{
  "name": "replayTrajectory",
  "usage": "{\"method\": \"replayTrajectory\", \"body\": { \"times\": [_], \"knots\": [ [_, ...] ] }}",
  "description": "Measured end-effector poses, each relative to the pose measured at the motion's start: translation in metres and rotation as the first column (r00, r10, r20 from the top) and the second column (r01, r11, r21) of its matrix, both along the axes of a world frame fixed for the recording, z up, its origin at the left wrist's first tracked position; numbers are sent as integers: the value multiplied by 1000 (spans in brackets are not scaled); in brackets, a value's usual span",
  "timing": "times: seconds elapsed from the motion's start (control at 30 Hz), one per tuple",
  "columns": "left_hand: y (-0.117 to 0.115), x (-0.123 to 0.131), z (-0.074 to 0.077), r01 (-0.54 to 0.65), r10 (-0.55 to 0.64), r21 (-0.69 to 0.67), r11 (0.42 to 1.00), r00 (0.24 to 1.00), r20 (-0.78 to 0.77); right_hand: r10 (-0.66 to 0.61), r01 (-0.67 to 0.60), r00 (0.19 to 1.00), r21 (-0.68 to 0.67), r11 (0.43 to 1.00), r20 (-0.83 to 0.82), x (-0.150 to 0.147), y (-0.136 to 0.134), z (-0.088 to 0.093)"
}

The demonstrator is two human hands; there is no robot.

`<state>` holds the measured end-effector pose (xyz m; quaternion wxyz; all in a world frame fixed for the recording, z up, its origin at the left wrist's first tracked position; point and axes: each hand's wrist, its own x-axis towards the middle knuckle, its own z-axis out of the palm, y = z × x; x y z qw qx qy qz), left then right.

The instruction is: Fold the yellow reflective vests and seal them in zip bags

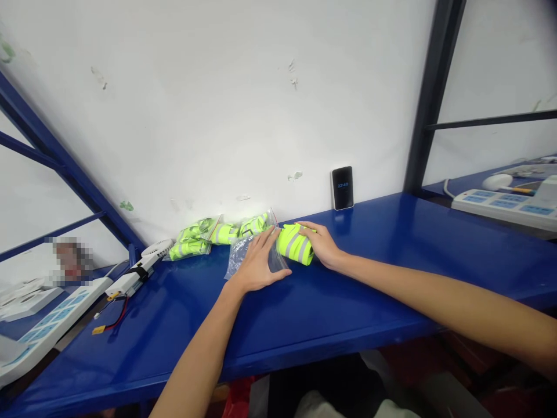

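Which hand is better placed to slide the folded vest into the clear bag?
Right, probably. The right hand grips the folded yellow vest beside the clear bag, while the left hand lies flat on that bag, holding it down.

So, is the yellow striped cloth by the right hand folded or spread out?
Folded: the yellow striped cloth is a compact bundle, held by the right hand.

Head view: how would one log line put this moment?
left hand: flat on clear bag | right hand: grips yellow roll | bagged rolls: by wall
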<state>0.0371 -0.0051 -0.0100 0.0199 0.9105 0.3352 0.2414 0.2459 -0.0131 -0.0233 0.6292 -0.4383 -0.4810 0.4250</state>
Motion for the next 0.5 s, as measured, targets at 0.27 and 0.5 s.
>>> {"method": "replayTrajectory", "body": {
  "times": [0.27,0.5],
  "knots": [
    [8,-1,-5,-108,110,131,986,994,-2,131,-130,989,20,991,-66,-2,-1,0],
    [8,-2,-2,2,-8,62,998,996,87,545,-608,775,-142,781,-319,13,-9,16]
  ]
}}
